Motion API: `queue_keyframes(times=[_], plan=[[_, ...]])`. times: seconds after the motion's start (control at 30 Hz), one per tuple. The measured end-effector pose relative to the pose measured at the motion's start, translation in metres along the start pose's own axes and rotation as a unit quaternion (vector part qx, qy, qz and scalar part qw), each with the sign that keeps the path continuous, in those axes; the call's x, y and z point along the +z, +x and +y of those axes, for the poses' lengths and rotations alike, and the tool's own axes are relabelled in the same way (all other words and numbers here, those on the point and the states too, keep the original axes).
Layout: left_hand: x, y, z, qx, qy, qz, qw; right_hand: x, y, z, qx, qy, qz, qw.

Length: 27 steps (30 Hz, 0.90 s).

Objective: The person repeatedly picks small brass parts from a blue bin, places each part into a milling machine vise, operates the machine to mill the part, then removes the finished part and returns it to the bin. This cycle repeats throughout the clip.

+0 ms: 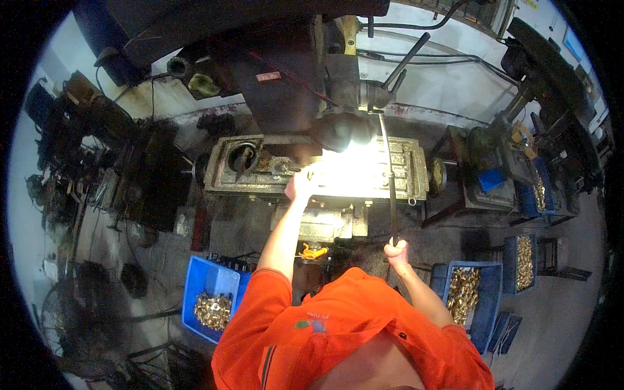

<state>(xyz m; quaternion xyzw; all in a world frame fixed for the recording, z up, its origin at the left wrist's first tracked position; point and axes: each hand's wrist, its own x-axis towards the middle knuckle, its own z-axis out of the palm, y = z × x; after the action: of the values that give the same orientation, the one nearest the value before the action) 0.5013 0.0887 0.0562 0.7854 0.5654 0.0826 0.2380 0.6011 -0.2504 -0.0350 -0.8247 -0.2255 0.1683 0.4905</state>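
My right hand (pixel 397 251) is wrapped round the lower end of a long metal lever (pixel 392 188). The lever runs up to the hub (pixel 377 96) on the machine's head. My left hand (pixel 299 186) reaches to the front edge of the metal machine table (pixel 227 185), beside the bright lamp glare. Its fingers look closed, and what they hold is lost in the glare and too small to name. Just above that hand hangs the dark machine spindle head (pixel 335 132).
A blue bin (pixel 190 305) with small brass-coloured parts stands at lower left. Another blue bin (pixel 492 276) with similar parts is at right, and a smaller one (pixel 525 289) lies beyond it. Below the table is a yellow-orange object (pixel 313 252). A fan (pixel 78 305) stands at far left.
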Motion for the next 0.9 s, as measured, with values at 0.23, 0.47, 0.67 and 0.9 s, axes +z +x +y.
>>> queue_keyframes(times=[0.23,0.47,0.67,0.9], plan=[[0.008,0.003,-0.01,-0.002,-0.002,0.034,0.999,-0.06,-0.068,-0.091,-0.002,0.004,-0.048,0.999],[-0.015,-0.012,-0.003,0.021,-0.074,0.018,0.997,-0.17,-0.124,-0.2,0.156,0.419,-0.218,0.868],[-0.011,-0.009,-0.007,0.049,-0.044,0.02,0.998,-0.208,-0.12,-0.202,-0.114,0.537,-0.11,0.829],[-0.007,-0.014,-0.017,0.114,-0.15,0.083,0.979,-0.162,-0.126,-0.181,0.061,0.446,-0.068,0.89]])
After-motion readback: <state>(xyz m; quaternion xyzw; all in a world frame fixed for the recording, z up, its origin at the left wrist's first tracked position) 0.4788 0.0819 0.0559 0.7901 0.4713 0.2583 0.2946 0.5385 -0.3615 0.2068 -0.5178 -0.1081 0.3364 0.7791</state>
